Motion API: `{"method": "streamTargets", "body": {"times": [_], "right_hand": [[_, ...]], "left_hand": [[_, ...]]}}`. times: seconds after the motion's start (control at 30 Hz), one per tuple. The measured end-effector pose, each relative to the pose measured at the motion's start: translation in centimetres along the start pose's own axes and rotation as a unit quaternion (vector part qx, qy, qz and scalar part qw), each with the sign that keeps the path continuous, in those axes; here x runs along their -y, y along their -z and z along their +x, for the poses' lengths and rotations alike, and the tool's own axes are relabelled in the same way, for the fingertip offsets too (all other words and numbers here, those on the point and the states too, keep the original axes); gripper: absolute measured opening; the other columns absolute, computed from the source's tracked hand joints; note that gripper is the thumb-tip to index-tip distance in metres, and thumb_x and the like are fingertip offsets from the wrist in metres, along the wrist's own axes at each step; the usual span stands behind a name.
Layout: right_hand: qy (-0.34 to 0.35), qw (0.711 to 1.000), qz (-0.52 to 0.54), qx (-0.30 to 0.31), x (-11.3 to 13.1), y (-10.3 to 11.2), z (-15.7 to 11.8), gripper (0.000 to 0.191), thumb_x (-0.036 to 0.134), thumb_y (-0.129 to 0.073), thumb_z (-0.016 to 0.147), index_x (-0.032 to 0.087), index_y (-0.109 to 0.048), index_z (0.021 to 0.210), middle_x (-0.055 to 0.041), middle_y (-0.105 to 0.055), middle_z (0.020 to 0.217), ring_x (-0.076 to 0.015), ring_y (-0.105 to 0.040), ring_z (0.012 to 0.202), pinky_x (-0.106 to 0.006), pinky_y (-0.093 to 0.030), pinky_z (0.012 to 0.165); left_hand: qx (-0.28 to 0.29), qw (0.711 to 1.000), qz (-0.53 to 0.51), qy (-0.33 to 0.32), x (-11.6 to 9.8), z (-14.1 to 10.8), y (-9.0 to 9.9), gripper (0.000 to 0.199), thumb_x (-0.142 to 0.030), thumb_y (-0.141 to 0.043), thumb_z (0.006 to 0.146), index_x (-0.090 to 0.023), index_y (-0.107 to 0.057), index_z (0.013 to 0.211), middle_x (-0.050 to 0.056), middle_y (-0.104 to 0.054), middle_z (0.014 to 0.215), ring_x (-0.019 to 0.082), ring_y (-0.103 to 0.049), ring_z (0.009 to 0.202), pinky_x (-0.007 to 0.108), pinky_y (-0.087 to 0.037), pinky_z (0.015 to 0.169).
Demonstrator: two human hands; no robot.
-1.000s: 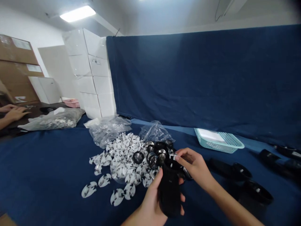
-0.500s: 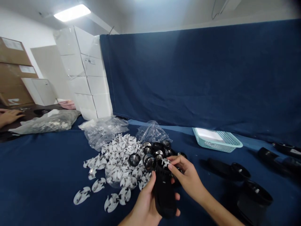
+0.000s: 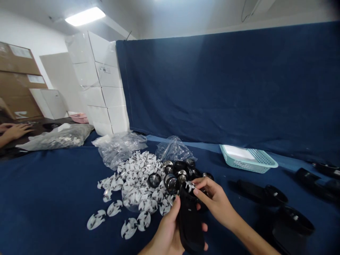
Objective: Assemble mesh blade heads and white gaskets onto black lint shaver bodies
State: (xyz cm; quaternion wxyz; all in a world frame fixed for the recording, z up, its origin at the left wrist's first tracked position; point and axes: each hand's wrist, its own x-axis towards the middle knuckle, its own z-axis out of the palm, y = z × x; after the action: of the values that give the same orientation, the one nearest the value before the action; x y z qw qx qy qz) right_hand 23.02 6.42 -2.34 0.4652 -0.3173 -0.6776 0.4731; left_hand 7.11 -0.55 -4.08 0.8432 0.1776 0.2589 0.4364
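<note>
My left hand (image 3: 168, 226) is wrapped round a black plastic housing (image 3: 191, 228) with a long body and a round, hollow head at its far end. Between the thumb and fingers of my right hand (image 3: 216, 203) is a small grey-white plastic piece (image 3: 189, 186), right at the mouth of that head. Whether the piece touches the inside is hidden. Just left of the hands lies a heap of similar white plastic pieces (image 3: 138, 168). Black round cups with shiny perforated metal insides (image 3: 170, 181) are piled beyond the housing.
Crumpled clear plastic bags (image 3: 119, 147) lie behind the heap. A turquoise basket (image 3: 248, 166) stands at the right rear, near more black housings (image 3: 261, 193). White boxes (image 3: 114, 95) are stacked at the back left. Another person's hand (image 3: 17, 131) shows at far left.
The view has shifted slightly, so most things appear a little further right. The housing's head looks tilted a bit more, with the white piece still pinched at its mouth.
</note>
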Motion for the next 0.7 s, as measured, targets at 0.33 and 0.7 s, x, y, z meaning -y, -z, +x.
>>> {"method": "streamTargets", "body": {"times": [0.33, 0.7], "right_hand": [[0.13, 0.958, -0.228, 0.112, 3.6, 2.9, 0.5, 0.023, 0.021, -0.052, 0.094, 0.03, -0.072, 0.101, -0.0033, -0.071, 0.098, -0.0217, -0.061, 0.1, -0.041, -0.048, 0.089], [0.137, 0.925, -0.318, 0.158, 4.8, 2.8, 0.4, 0.025, 0.023, -0.056, 0.092, 0.035, -0.074, 0.106, -0.001, -0.07, 0.079, -0.0214, -0.062, 0.079, -0.041, -0.048, 0.079]], "left_hand": [[0.023, 0.998, 0.009, 0.051, 0.1, -0.3, 0.6, 0.085, -0.076, -0.027, 0.087, -0.007, -0.052, 0.127, 0.019, -0.073, 0.083, 0.026, -0.071, 0.061, 0.035, -0.052, 0.062], [0.006, 0.997, 0.012, 0.075, 0.4, -0.5, 0.6, 0.091, -0.078, -0.025, 0.085, -0.003, -0.05, 0.13, 0.018, -0.072, 0.077, 0.025, -0.071, 0.06, 0.03, -0.048, 0.058]]}}
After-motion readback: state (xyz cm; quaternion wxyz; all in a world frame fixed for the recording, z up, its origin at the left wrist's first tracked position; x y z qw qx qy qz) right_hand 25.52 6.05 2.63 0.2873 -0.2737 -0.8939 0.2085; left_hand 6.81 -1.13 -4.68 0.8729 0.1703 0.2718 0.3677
